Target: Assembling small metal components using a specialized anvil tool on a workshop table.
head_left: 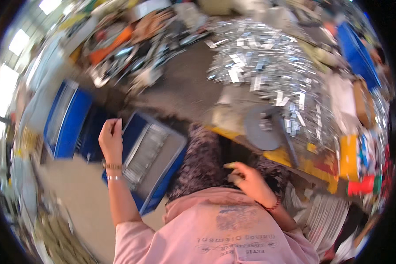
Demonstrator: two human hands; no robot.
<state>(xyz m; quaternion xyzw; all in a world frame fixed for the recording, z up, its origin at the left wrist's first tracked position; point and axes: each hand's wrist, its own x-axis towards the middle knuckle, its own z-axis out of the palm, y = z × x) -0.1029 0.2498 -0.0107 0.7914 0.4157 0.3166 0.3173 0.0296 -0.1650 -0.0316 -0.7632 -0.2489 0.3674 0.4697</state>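
My left hand (111, 138) is raised over the left side of a blue bin (156, 193), its fingers pinched together. What they hold, if anything, is too small to make out. Inside this bin lies a row of thin silvery metal strips (147, 147), packed side by side next to a grey surface. Over my lap, my right hand (250, 181) hovers with its fingers loosely bent and apart, and nothing shows in it. It is slightly blurred. A large pile of loose, shiny metal pieces (259, 57) covers the worktable (185, 83) ahead.
A round grey disc (262, 127) with a bar beside it stands at the table's yellow front edge (295, 165). Another blue bin (66, 119) is at the left. Cloths and scraps (141, 44) heap up at the far left. At the right are a red spool (361, 185) and a blue container (358, 55).
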